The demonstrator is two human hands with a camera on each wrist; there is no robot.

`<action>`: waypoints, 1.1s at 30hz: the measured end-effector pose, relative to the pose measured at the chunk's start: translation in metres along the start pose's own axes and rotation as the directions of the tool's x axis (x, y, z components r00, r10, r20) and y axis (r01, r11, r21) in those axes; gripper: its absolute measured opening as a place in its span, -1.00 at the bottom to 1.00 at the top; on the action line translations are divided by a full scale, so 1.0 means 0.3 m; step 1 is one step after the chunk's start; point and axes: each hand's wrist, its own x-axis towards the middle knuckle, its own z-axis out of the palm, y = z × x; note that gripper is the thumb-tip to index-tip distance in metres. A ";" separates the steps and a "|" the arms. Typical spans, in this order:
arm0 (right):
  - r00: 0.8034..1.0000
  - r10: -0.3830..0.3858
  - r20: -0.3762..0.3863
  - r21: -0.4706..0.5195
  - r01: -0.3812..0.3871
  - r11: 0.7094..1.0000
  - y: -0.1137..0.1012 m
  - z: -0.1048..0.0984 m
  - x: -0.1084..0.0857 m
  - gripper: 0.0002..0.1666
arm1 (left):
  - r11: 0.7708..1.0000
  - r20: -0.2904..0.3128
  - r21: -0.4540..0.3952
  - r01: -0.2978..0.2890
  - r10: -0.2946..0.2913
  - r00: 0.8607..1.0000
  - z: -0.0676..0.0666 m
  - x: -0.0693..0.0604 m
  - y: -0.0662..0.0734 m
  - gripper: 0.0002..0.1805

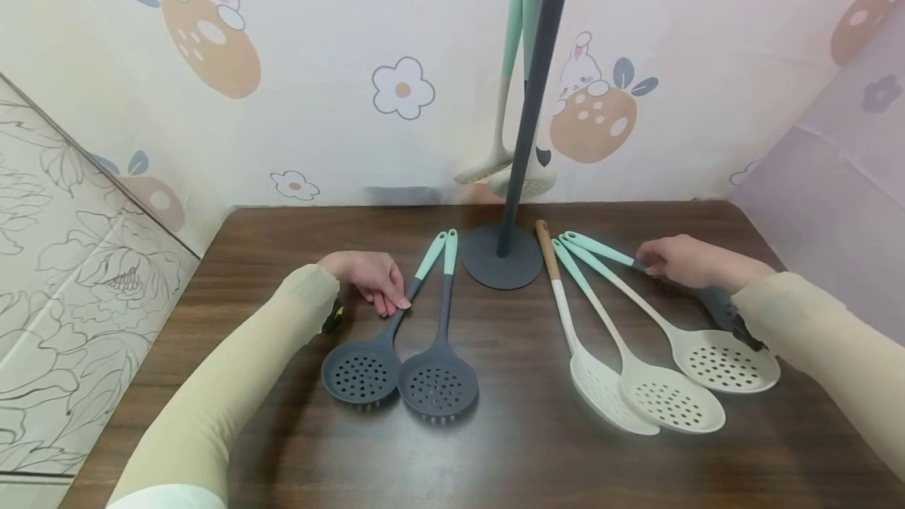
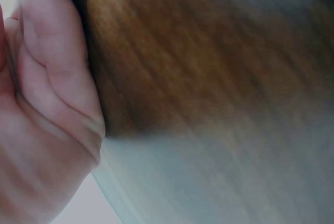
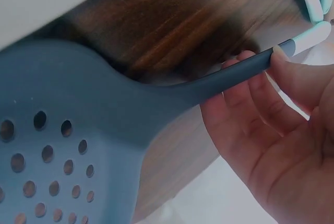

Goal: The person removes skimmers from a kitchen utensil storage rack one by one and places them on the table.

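Observation:
My left hand (image 1: 371, 280) pinches the handle of a dark grey skimmer (image 1: 382, 348) with a mint handle end, lying on the left of the table. Beside it, almost touching, lies a second grey skimmer (image 1: 441, 348). On the right, my right hand (image 1: 689, 261) grips another grey skimmer (image 1: 717, 305) by its handle, thumb on one side and fingers on the other; my sleeve covers most of its head in the head view. The right wrist view shows its perforated head (image 3: 125, 109) close up. Only my left palm (image 2: 57, 93) and wood show in the left wrist view.
Two cream skimmers (image 1: 668, 387) and a white slotted turner (image 1: 601, 387) with a brown handle end overlap near my right hand. At the back middle stands a dark utensil rack (image 1: 533, 100) with a round base (image 1: 502, 265). Mint-handled cream utensils (image 1: 512, 30) hang from its hooks.

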 end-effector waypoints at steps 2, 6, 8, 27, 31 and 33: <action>1.000 0.011 0.001 -0.009 -0.011 1.000 -0.001 -0.001 0.000 -0.75 | 1.000 0.000 0.002 0.001 -0.001 1.000 0.002 0.000 0.000 -0.69; 1.000 0.025 0.000 -0.032 -0.025 0.999 0.004 -0.001 0.004 -0.78 | 1.000 0.001 -0.002 -0.001 0.001 1.000 0.004 0.001 0.001 -0.70; 1.000 0.030 0.002 -0.035 -0.029 0.999 0.008 -0.001 0.004 -0.76 | 1.000 -0.002 -0.003 -0.003 0.003 1.000 0.005 0.002 0.000 -0.70; 0.999 0.014 -0.042 -0.051 -0.017 0.999 0.010 0.016 0.014 -0.72 | 1.000 -0.011 0.010 -0.011 0.011 1.000 0.004 0.003 0.002 -0.70; 0.999 0.008 -0.041 -0.051 -0.011 0.999 0.008 0.015 0.018 -0.74 | 1.000 -0.005 0.009 -0.005 0.005 1.000 0.002 -0.002 0.004 -0.70; 0.999 0.013 -0.037 -0.050 -0.015 0.999 0.007 0.012 0.018 -0.75 | 1.000 -0.001 0.006 -0.003 0.003 1.000 0.001 -0.002 0.005 -0.70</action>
